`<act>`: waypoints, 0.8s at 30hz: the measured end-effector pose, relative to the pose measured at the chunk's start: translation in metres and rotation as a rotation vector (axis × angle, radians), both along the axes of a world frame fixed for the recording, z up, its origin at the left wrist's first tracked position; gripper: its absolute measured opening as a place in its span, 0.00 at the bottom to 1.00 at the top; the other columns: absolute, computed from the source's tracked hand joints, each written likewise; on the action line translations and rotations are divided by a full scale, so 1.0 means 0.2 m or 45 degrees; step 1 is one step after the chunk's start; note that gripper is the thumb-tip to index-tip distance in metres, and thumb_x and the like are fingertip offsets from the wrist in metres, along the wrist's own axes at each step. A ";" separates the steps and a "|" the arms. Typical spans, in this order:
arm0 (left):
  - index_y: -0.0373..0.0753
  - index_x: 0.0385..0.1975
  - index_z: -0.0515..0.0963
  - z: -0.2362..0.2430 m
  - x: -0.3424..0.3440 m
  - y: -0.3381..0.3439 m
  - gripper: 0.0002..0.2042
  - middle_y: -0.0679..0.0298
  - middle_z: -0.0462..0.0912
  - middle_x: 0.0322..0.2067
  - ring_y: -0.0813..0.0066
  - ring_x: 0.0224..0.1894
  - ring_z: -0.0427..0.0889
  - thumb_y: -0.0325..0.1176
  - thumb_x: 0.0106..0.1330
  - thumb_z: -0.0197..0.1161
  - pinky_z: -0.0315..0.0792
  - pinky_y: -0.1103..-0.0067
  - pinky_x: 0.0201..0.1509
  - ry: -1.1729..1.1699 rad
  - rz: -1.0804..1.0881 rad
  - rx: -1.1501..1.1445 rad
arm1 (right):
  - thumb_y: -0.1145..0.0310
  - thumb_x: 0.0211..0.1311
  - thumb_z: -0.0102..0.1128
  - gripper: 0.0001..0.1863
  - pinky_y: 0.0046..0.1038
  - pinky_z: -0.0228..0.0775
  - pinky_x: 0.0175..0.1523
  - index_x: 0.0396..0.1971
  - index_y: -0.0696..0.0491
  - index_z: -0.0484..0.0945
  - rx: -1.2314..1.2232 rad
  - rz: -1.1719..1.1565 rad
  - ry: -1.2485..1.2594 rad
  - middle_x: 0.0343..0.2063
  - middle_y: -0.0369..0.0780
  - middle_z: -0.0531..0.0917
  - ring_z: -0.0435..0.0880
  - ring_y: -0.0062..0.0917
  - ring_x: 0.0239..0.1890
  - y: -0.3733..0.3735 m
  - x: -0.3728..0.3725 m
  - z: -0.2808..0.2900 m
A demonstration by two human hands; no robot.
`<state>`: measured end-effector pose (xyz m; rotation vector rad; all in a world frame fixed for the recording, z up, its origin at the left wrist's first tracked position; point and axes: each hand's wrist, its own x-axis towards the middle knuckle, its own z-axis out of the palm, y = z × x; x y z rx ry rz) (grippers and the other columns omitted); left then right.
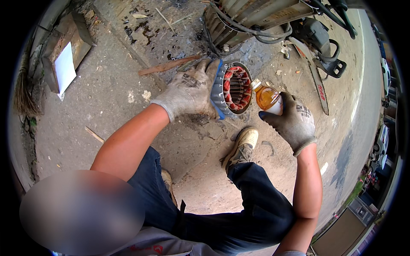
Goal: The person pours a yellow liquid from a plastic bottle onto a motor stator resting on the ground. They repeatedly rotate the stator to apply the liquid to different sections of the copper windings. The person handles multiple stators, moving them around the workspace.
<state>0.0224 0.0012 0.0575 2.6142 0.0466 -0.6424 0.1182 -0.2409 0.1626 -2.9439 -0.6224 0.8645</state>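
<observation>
My left hand (pixel 185 91), in a soiled grey glove, grips the side of a motor stator (pixel 237 87) with a grey metal housing, blue edging and red windings round a slotted core. The stator's open end faces up and to the right. My right hand (pixel 290 119), also gloved, is wrapped round a clear bottle (pixel 267 97) of amber liquid with a white label. Its white top tilts left toward the stator's rim; whether it is capped I cannot tell.
A large finned metal casing (pixel 230 25) with hoses stands beyond the stator. A chainsaw (pixel 320 51) lies to the right, wooden sticks (pixel 156 68) behind my left hand. A metal piece with white paper (pixel 65 68) and a broom (pixel 25 89) are left. Parked cars (pixel 378 145) line the road.
</observation>
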 end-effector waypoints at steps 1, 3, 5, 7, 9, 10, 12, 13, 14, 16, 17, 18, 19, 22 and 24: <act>0.41 0.78 0.43 -0.01 -0.01 0.00 0.73 0.47 0.49 0.76 0.49 0.79 0.47 0.80 0.35 0.70 0.52 0.53 0.79 -0.031 -0.001 0.008 | 0.50 0.50 0.75 0.30 0.44 0.77 0.48 0.46 0.56 0.78 -0.007 0.008 -0.002 0.37 0.51 0.86 0.86 0.47 0.43 0.00 0.00 0.00; 0.40 0.78 0.44 -0.02 0.00 0.03 0.73 0.46 0.51 0.76 0.48 0.79 0.48 0.79 0.34 0.72 0.53 0.57 0.80 -0.025 0.000 -0.049 | 0.50 0.50 0.75 0.30 0.44 0.77 0.48 0.46 0.56 0.78 0.005 0.018 -0.017 0.37 0.52 0.86 0.85 0.47 0.43 0.00 -0.01 0.01; 0.36 0.77 0.42 -0.03 0.00 0.04 0.72 0.46 0.48 0.77 0.49 0.79 0.44 0.83 0.37 0.61 0.50 0.53 0.79 -0.006 -0.077 -0.014 | 0.49 0.50 0.75 0.30 0.44 0.77 0.48 0.46 0.56 0.78 0.027 0.023 -0.039 0.38 0.52 0.85 0.85 0.47 0.43 0.00 -0.01 0.00; 0.31 0.77 0.38 -0.06 -0.01 0.04 0.73 0.47 0.40 0.79 0.52 0.81 0.35 0.93 0.42 0.38 0.43 0.41 0.77 0.020 -0.234 0.100 | 0.49 0.51 0.75 0.31 0.44 0.77 0.48 0.47 0.56 0.78 0.039 0.014 -0.058 0.39 0.52 0.85 0.85 0.47 0.44 0.00 0.00 -0.01; 0.31 0.77 0.38 -0.06 -0.01 0.05 0.73 0.47 0.40 0.79 0.52 0.81 0.34 0.92 0.43 0.40 0.42 0.41 0.76 0.014 -0.186 -0.002 | 0.49 0.51 0.74 0.31 0.44 0.77 0.48 0.48 0.56 0.78 0.042 -0.009 -0.046 0.41 0.52 0.84 0.85 0.47 0.44 0.01 0.01 -0.01; 0.31 0.77 0.38 -0.05 0.00 0.05 0.73 0.48 0.40 0.79 0.52 0.81 0.34 0.92 0.43 0.41 0.42 0.40 0.76 0.011 -0.162 -0.052 | 0.49 0.51 0.74 0.32 0.44 0.77 0.49 0.48 0.56 0.78 0.043 -0.007 -0.044 0.41 0.52 0.84 0.85 0.47 0.44 0.01 0.01 -0.01; 0.32 0.78 0.37 -0.02 0.00 0.05 0.73 0.47 0.39 0.79 0.52 0.81 0.35 0.91 0.43 0.44 0.43 0.41 0.76 0.023 -0.120 -0.098 | 0.49 0.51 0.74 0.32 0.44 0.77 0.49 0.49 0.56 0.77 0.045 0.013 -0.054 0.42 0.52 0.84 0.85 0.47 0.44 0.00 0.01 -0.03; 0.33 0.78 0.37 -0.01 0.00 0.05 0.73 0.47 0.39 0.79 0.52 0.81 0.35 0.91 0.44 0.45 0.43 0.41 0.76 0.029 -0.099 -0.120 | 0.49 0.51 0.75 0.32 0.44 0.77 0.49 0.49 0.56 0.77 0.042 0.023 -0.063 0.42 0.51 0.84 0.85 0.47 0.44 0.00 0.01 -0.03; 0.34 0.78 0.36 0.00 0.00 0.05 0.72 0.47 0.38 0.79 0.52 0.81 0.35 0.90 0.44 0.47 0.44 0.41 0.77 0.058 -0.093 -0.104 | 0.49 0.51 0.75 0.32 0.44 0.77 0.49 0.50 0.56 0.77 0.039 0.032 -0.071 0.42 0.51 0.84 0.85 0.47 0.44 -0.01 0.01 -0.03; 0.35 0.78 0.34 0.01 0.01 0.05 0.72 0.47 0.37 0.79 0.52 0.81 0.36 0.89 0.44 0.51 0.45 0.41 0.77 0.116 -0.080 -0.071 | 0.49 0.51 0.75 0.33 0.44 0.77 0.49 0.50 0.55 0.77 0.029 0.036 -0.076 0.42 0.51 0.84 0.85 0.47 0.44 0.00 0.01 -0.03; 0.36 0.78 0.38 -0.01 0.00 0.04 0.73 0.46 0.42 0.78 0.50 0.80 0.41 0.86 0.40 0.58 0.48 0.47 0.77 0.052 -0.032 -0.072 | 0.49 0.51 0.75 0.33 0.44 0.77 0.49 0.50 0.55 0.77 0.026 0.038 -0.077 0.42 0.51 0.84 0.85 0.47 0.44 0.00 0.01 -0.03; 0.36 0.77 0.43 -0.02 0.00 0.04 0.73 0.45 0.47 0.76 0.48 0.79 0.47 0.83 0.36 0.65 0.52 0.53 0.78 -0.013 0.018 -0.072 | 0.49 0.50 0.75 0.33 0.44 0.77 0.49 0.50 0.55 0.77 0.030 0.040 -0.076 0.42 0.51 0.84 0.85 0.47 0.44 0.00 0.01 -0.02; 0.37 0.77 0.47 -0.03 -0.01 0.03 0.74 0.44 0.53 0.75 0.46 0.77 0.53 0.80 0.31 0.73 0.55 0.58 0.79 -0.079 0.066 -0.071 | 0.49 0.50 0.75 0.33 0.44 0.77 0.49 0.50 0.55 0.77 0.037 0.036 -0.077 0.42 0.51 0.84 0.85 0.47 0.44 0.01 0.01 -0.02; 0.36 0.77 0.47 -0.04 0.00 0.03 0.74 0.44 0.53 0.75 0.46 0.77 0.54 0.80 0.32 0.72 0.55 0.58 0.79 -0.129 0.044 -0.117 | 0.50 0.50 0.75 0.33 0.44 0.77 0.49 0.51 0.56 0.77 0.062 0.004 -0.083 0.41 0.51 0.84 0.85 0.47 0.44 0.02 0.01 -0.02; 0.36 0.77 0.47 -0.04 0.00 0.04 0.74 0.44 0.53 0.75 0.47 0.77 0.54 0.80 0.33 0.72 0.55 0.58 0.79 -0.101 0.058 -0.171 | 0.50 0.50 0.75 0.33 0.44 0.77 0.49 0.51 0.57 0.77 0.089 0.000 -0.083 0.40 0.51 0.85 0.86 0.47 0.44 0.04 0.02 -0.02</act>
